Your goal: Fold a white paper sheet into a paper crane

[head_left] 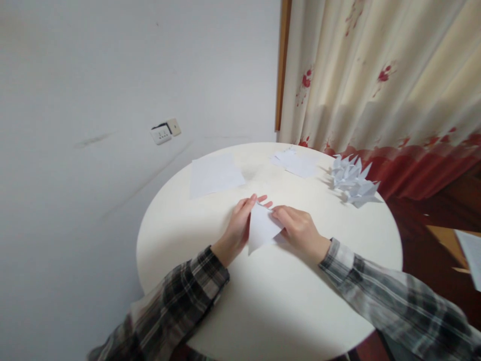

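Note:
A folded piece of white paper (262,228) is held between my two hands, a little above the round white table (240,306). My left hand (240,220) grips its left edge, thumb on the near face and fingers behind, with some fingertips showing past the top. On the right side, my right hand (298,228) pinches the upper right edge between thumb and fingers. The paper's lower corner points down toward me. How its far side is folded is hidden.
A flat white sheet (216,175) lies at the table's far left. Smaller paper pieces (295,163) lie at the back. Several folded paper cranes (353,180) stand near the right edge. Behind are a wall with a socket (161,134) and a flowered curtain (376,75).

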